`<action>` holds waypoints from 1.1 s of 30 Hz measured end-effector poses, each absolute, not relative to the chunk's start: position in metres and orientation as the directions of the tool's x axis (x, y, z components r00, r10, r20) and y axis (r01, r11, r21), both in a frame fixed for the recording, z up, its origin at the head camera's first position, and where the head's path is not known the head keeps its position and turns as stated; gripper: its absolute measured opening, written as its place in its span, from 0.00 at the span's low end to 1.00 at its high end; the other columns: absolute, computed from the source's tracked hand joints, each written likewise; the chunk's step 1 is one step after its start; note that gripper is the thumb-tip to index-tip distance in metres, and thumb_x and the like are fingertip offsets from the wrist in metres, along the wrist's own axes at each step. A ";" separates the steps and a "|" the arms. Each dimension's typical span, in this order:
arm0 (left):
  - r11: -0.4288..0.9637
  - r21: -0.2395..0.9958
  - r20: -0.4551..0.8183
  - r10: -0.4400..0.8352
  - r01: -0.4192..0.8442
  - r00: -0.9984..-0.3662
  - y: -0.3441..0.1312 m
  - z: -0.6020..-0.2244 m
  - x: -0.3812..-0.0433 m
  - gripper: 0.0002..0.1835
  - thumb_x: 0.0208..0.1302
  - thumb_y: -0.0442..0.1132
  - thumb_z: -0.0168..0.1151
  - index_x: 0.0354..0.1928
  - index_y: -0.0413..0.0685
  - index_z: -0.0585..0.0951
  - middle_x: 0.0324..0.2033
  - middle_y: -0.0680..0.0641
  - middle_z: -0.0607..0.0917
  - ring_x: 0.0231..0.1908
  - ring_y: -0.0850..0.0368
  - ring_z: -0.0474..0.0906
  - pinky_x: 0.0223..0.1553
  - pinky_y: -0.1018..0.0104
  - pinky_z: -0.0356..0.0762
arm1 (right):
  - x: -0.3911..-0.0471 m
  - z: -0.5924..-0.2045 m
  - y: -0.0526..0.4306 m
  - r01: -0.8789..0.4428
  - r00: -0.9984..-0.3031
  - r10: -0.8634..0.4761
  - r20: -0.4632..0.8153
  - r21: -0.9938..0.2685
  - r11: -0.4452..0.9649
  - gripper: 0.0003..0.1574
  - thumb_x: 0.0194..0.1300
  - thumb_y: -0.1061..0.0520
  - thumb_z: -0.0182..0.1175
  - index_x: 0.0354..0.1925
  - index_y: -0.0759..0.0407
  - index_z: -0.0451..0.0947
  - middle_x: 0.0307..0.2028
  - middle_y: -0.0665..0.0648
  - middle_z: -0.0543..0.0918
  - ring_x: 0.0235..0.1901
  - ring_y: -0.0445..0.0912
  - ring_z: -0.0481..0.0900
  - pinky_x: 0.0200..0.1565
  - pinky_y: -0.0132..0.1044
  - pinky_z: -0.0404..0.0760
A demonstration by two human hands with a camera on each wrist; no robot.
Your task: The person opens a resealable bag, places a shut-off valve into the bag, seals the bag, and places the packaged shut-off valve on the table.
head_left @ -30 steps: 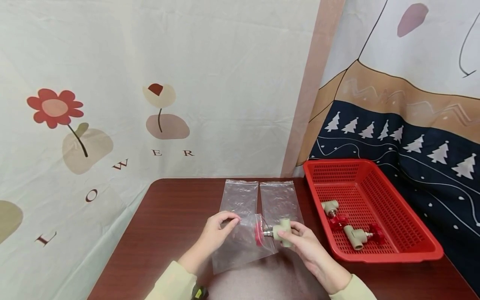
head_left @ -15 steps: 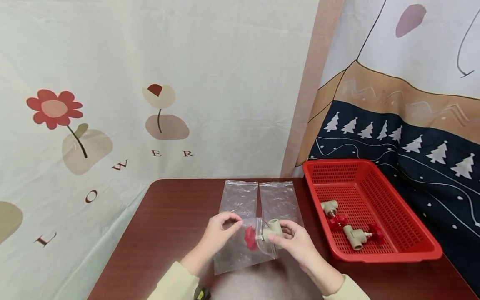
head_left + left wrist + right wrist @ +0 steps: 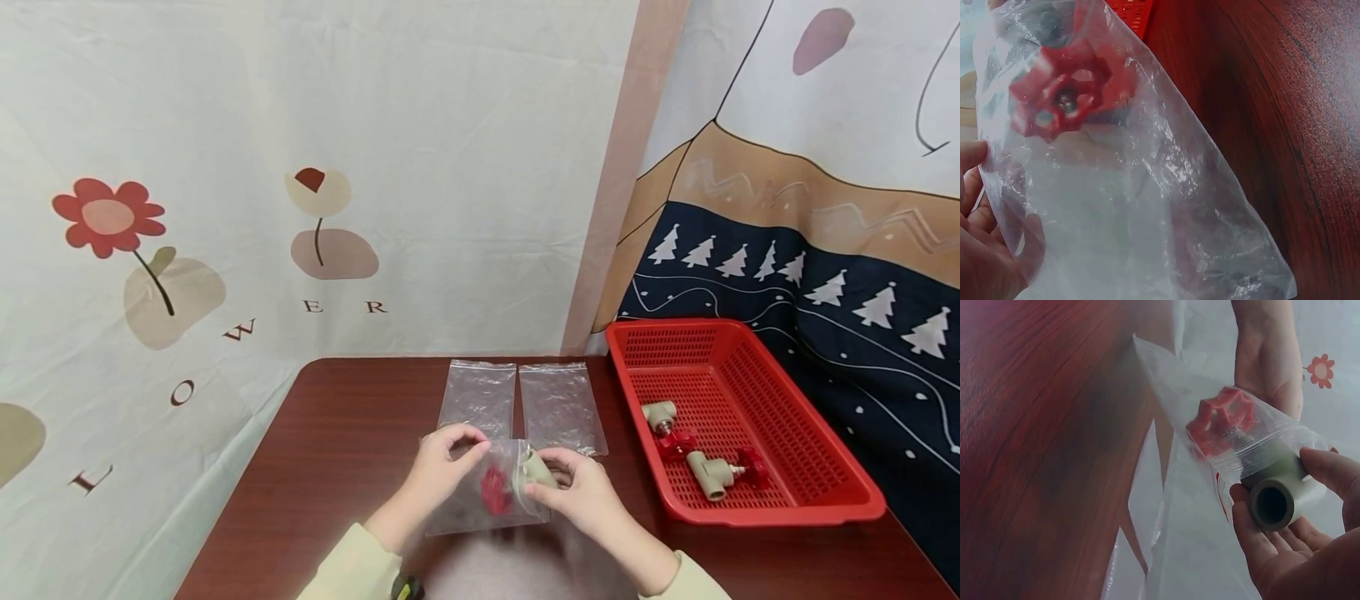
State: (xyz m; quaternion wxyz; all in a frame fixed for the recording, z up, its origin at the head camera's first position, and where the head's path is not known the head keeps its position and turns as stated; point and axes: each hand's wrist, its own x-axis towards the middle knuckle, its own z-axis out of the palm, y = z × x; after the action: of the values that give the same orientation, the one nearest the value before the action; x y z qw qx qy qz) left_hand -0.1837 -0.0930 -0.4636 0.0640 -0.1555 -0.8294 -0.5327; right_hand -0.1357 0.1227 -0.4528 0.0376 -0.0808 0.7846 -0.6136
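Observation:
My left hand pinches the upper edge of a clear zip-lock bag between thumb and fingertips. Inside the bag, the red handwheel of a valve shows through the plastic. My right hand grips the valve's beige tee body at the bag's mouth. In the right wrist view, one round pipe opening of that body faces the camera, and part of the body lies within the zip strip. The bag hangs tilted over the table, and the valve's metal stem is mostly hidden.
Two flat zip-lock bags, a left one and a right one, lie behind the hands on the brown table. At the right stands a red perforated basket holding two similar valves. A printed cloth hangs behind the table.
My right hand has moved left, pushing the valve handwheel-first deeper into the bag. The handwheel has passed the zip strip, and the beige body has followed partway. My left hand keeps its pinch.

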 end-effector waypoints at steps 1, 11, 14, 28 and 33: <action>0.384 0.862 0.275 0.197 0.332 -0.941 -0.093 -0.464 -0.184 0.04 0.58 0.41 0.67 0.32 0.50 0.83 0.30 0.56 0.85 0.37 0.65 0.79 0.45 0.68 0.79 | -0.136 -0.453 0.122 -0.106 -0.983 -0.175 0.060 -0.958 0.267 0.28 0.49 0.60 0.72 0.48 0.70 0.77 0.43 0.66 0.83 0.39 0.45 0.84 0.36 0.28 0.81; 0.379 0.860 0.271 0.228 0.341 -0.935 -0.093 -0.462 -0.183 0.04 0.59 0.46 0.67 0.32 0.56 0.82 0.30 0.60 0.84 0.39 0.64 0.80 0.47 0.68 0.78 | -0.139 -0.450 0.118 -0.083 -0.982 -0.187 0.029 -0.955 0.286 0.27 0.49 0.62 0.70 0.47 0.71 0.76 0.41 0.64 0.84 0.39 0.47 0.83 0.39 0.31 0.81; 0.399 0.851 0.271 0.223 0.341 -0.936 -0.093 -0.461 -0.183 0.04 0.58 0.45 0.67 0.31 0.56 0.82 0.30 0.60 0.84 0.38 0.65 0.80 0.45 0.69 0.78 | -0.140 -0.451 0.116 -0.014 -0.979 -0.200 -0.031 -0.976 0.218 0.27 0.49 0.64 0.68 0.48 0.73 0.74 0.41 0.65 0.84 0.40 0.48 0.82 0.39 0.33 0.82; 0.376 0.873 0.232 0.238 0.310 -0.943 -0.090 -0.450 -0.175 0.04 0.59 0.41 0.66 0.32 0.50 0.82 0.31 0.54 0.85 0.32 0.64 0.80 0.38 0.71 0.79 | -0.138 -0.454 0.107 0.166 -0.967 -0.202 -0.156 -0.986 -0.030 0.21 0.53 0.63 0.66 0.44 0.73 0.73 0.36 0.56 0.84 0.35 0.41 0.80 0.36 0.33 0.79; 0.428 0.839 0.256 0.233 0.335 -0.938 -0.090 -0.454 -0.178 0.04 0.58 0.45 0.67 0.31 0.56 0.82 0.31 0.62 0.84 0.39 0.65 0.79 0.46 0.67 0.77 | -0.135 -0.458 0.100 0.168 -0.964 -0.214 -0.159 -0.986 -0.024 0.21 0.51 0.62 0.70 0.42 0.68 0.75 0.36 0.56 0.85 0.37 0.42 0.82 0.36 0.30 0.80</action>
State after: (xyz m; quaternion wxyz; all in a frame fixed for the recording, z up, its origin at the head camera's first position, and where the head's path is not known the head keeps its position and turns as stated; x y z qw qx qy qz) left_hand -0.1777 -0.0904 -0.4542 0.0504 -0.1683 -0.8434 -0.5077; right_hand -0.1354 0.1000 -0.4576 0.1333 -0.0167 0.6858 -0.7153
